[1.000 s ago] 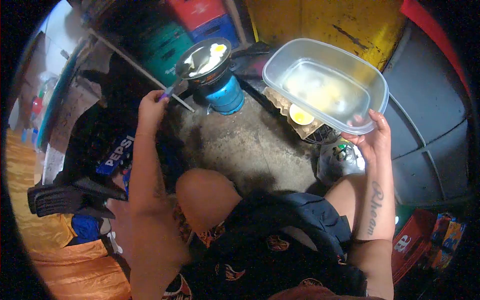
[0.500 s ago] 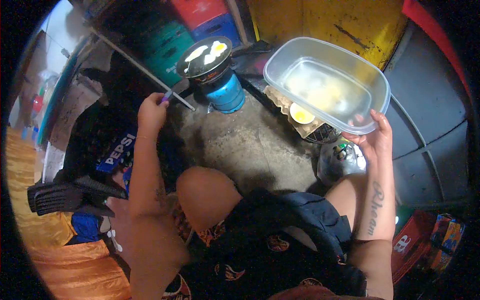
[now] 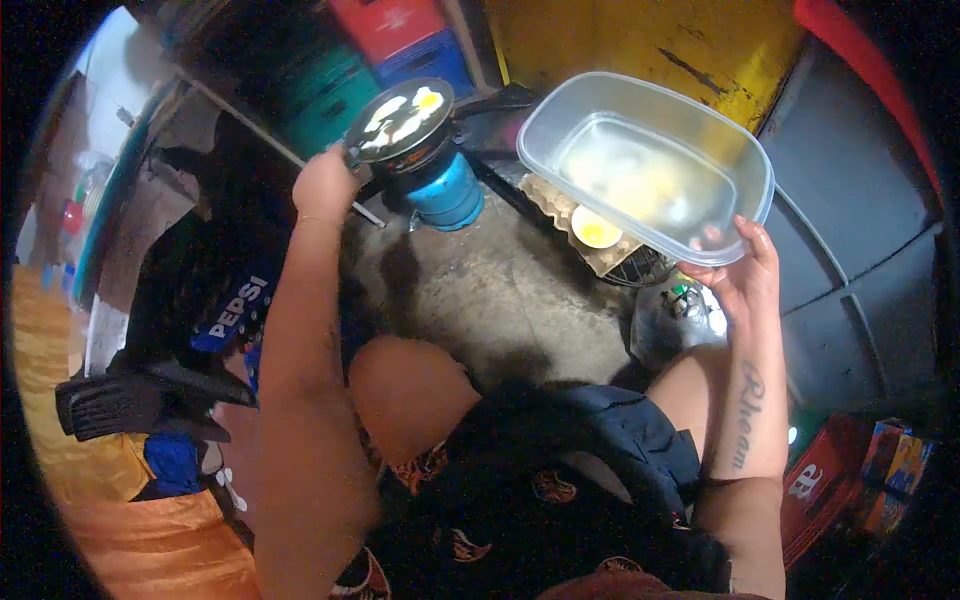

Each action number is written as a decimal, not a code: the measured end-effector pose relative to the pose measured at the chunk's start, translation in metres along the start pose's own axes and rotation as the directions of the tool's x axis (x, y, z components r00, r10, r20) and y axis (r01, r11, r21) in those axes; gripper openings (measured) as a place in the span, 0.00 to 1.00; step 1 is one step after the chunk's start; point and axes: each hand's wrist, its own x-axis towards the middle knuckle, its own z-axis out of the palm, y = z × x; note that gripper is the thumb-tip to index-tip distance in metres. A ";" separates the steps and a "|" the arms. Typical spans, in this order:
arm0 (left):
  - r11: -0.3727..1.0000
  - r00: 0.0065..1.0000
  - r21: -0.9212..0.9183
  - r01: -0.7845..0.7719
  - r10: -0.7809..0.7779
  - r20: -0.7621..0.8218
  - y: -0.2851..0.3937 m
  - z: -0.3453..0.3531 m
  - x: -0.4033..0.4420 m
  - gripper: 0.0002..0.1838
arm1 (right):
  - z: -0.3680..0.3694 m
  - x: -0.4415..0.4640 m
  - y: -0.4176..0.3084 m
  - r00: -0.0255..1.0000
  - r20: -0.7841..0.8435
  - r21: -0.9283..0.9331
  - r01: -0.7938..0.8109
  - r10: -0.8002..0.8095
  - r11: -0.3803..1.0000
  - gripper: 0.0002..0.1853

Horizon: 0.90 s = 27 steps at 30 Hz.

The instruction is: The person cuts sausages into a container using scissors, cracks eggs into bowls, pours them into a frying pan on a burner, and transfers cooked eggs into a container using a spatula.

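Pinching the plastic container (image 3: 690, 135) by one corner, your right hand (image 3: 740, 270) holds it aside, perhaps sparing it the frying pan's (image 3: 408, 151) heat; your left hand's (image 3: 325, 183) grip is hidden.

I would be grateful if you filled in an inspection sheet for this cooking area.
Surface: floor, stained and patchy.
Job's things: pan on the blue burner, eggs inside; tilted tub, contents unclear; bowl holding something yellow, beside the egg tray.
Clutter: orange cloth at left, plastic bag at right.
Hands: left hand beside the pan, grip hidden; right hand grips the tub's rim.
Cables: nothing seen.
Surroundings: crates, yellow panel.
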 end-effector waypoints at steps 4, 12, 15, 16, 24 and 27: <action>0.991 0.996 -0.124 0.060 -0.050 0.076 -0.015 0.002 0.008 0.18 | -0.011 0.006 -0.002 0.998 0.048 0.031 -0.033 0.032 0.999 0.23; 0.985 0.998 -0.171 0.022 -0.012 0.058 -0.048 0.008 0.011 0.17 | -0.008 0.006 -0.004 1.000 0.008 0.011 -0.025 0.025 1.000 0.26; 0.997 0.998 -0.067 0.031 -0.027 0.054 -0.029 -0.006 0.005 0.16 | -0.005 0.005 -0.002 1.000 0.002 0.024 -0.031 0.031 0.999 0.24; 0.999 0.997 -0.033 0.033 -0.031 0.071 -0.021 -0.013 0.002 0.16 | -0.007 0.006 -0.002 0.999 0.017 0.039 -0.034 0.034 0.999 0.23; 0.997 1.000 -0.081 -0.008 0.008 -0.006 -0.005 0.005 -0.001 0.17 | -0.006 0.009 0.001 0.997 0.060 0.086 -0.059 0.054 0.995 0.19; 0.991 0.999 -0.131 0.024 -0.028 -0.032 -0.011 0.003 -0.007 0.15 | -0.008 0.011 0.001 0.997 0.060 0.064 -0.051 0.047 0.997 0.21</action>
